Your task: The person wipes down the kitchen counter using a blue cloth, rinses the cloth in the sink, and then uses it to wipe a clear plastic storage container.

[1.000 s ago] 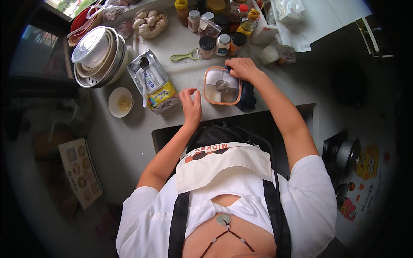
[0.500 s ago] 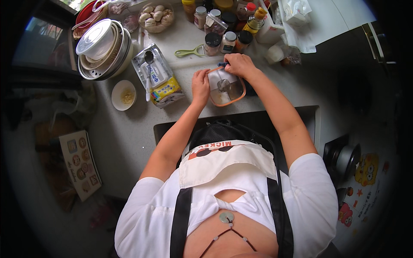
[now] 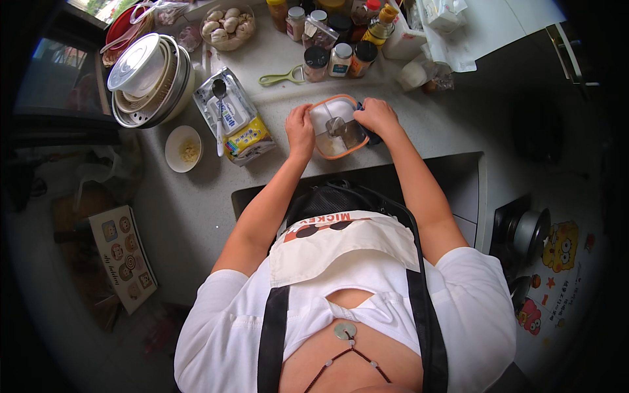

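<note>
Ok, orange-rimmed container (image 3: 336, 156), bowl (image 3: 171, 153) w/ yellowish bits (image 3: 190, 151)

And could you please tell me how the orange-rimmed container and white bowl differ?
The orange-rimmed container is squarish and looks divided inside; the white bowl is round and undivided. The left hand and right hand are at the container; neither touches the bowl. Both are over the pale counter.
</note>
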The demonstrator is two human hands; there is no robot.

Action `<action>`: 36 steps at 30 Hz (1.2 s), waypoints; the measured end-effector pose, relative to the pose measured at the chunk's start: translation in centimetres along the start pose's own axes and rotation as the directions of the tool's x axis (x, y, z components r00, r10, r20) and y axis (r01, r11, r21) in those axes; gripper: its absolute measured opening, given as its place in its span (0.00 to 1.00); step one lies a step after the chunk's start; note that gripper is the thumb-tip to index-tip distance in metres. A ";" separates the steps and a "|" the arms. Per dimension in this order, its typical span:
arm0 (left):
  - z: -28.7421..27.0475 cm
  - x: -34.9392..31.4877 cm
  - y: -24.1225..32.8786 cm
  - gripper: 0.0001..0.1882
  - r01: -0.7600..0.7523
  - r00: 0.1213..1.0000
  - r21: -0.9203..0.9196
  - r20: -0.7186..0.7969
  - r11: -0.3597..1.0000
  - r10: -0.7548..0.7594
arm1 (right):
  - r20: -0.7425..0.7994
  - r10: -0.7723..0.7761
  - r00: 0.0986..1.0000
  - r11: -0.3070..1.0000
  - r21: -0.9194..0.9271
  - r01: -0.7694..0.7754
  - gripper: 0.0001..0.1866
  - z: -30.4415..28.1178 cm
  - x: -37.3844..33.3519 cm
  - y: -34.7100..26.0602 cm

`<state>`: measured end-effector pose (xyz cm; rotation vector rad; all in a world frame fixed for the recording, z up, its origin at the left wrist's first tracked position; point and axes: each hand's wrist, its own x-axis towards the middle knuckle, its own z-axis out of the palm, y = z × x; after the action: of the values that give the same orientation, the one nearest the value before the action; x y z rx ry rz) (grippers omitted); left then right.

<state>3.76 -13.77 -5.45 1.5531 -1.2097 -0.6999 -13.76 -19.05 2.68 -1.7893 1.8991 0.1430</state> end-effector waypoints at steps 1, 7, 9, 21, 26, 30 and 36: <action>0.0 0.0 0.0 0.10 0.003 1.000 0.002 0.000 1.000 -0.003 | 0.021 0.012 1.000 1.000 -0.013 -0.012 0.20 0.1 -0.4 0.1; 0.2 -0.1 -0.4 0.10 0.018 1.000 -0.008 -0.007 1.000 -0.018 | -0.025 0.084 0.996 0.993 0.091 -0.081 0.21 0.8 -3.3 0.9; 0.1 -0.1 -0.3 0.10 0.018 1.000 -0.022 -0.007 1.000 -0.018 | -0.014 0.092 0.996 0.992 0.088 -0.091 0.21 1.0 -4.0 1.2; -0.5 -2.0 -0.4 0.11 0.094 0.996 -0.200 0.030 0.975 -0.090 | -0.177 -0.095 0.980 0.988 0.107 0.115 0.14 1.8 -2.4 2.2; -1.2 -3.8 0.1 0.09 0.321 0.946 -0.364 0.088 0.874 -0.310 | -0.258 -0.404 0.877 0.913 -0.052 0.405 0.12 0.8 1.8 1.8; -1.6 -4.1 -1.4 0.12 0.338 0.941 -0.295 0.088 0.894 -0.327 | -0.176 -0.592 0.787 0.806 -0.112 0.581 0.12 -0.4 3.5 0.2; -0.9 -0.3 -1.9 0.16 0.197 0.980 -0.198 0.023 0.960 -0.196 | -0.028 -0.738 0.674 0.664 -0.208 0.718 0.11 -0.2 4.6 -3.3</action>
<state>5.17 -13.21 -6.99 1.5157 -0.9627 -0.9252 -10.61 -23.65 1.78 -2.5953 1.0960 -0.0836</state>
